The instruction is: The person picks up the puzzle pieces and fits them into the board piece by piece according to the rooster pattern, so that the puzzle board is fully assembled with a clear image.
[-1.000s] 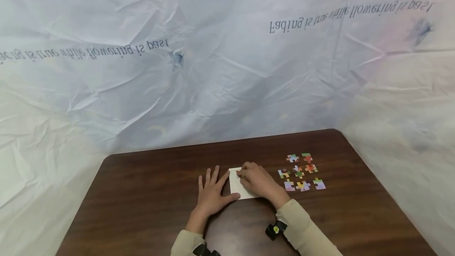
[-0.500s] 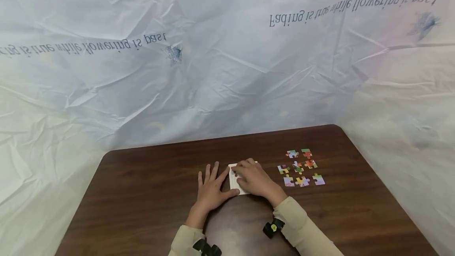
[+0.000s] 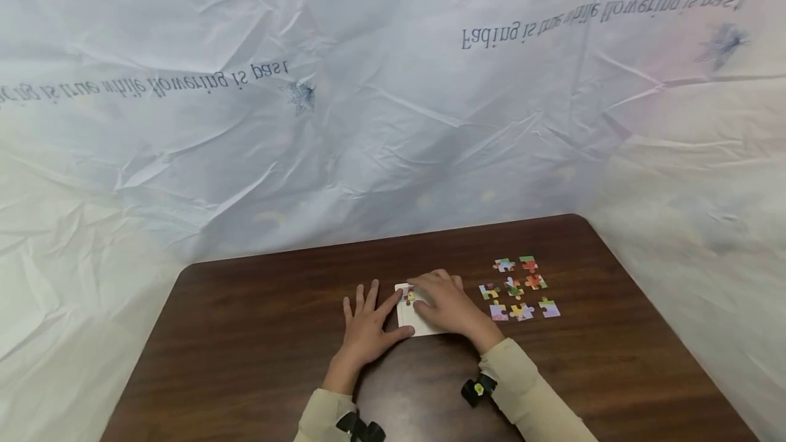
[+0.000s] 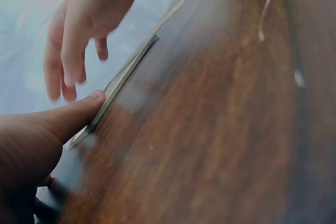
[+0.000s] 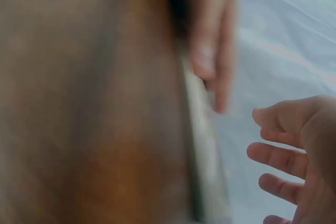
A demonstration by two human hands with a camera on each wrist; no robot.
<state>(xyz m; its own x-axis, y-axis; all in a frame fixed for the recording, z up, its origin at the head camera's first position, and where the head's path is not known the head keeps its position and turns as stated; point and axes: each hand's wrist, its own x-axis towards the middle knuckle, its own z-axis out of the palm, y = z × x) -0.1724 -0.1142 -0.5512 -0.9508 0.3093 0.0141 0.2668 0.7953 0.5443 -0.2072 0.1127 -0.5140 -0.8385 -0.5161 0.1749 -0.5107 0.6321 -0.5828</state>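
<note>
Head view: white board (image 3: 413,322) between hands; left hand (image 3: 366,328) flat, thumb at edge; right hand (image 3: 447,305) spread over it.

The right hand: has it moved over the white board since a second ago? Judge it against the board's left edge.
Yes. The right hand has shifted right across the white board, uncovering a coloured piece near the board's left edge; the left hand steadies that edge.

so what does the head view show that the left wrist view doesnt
Only the head view shows the loose puzzle pieces laid out to the right of the hands, one coloured piece on the white board, the pale sleeves and the printed backdrop sheet. Only the left wrist view shows the board edge-on, thin and flat, with the left thumb against its edge. Both show the left hand, the right hand over the board, and the dark wooden table.
</note>
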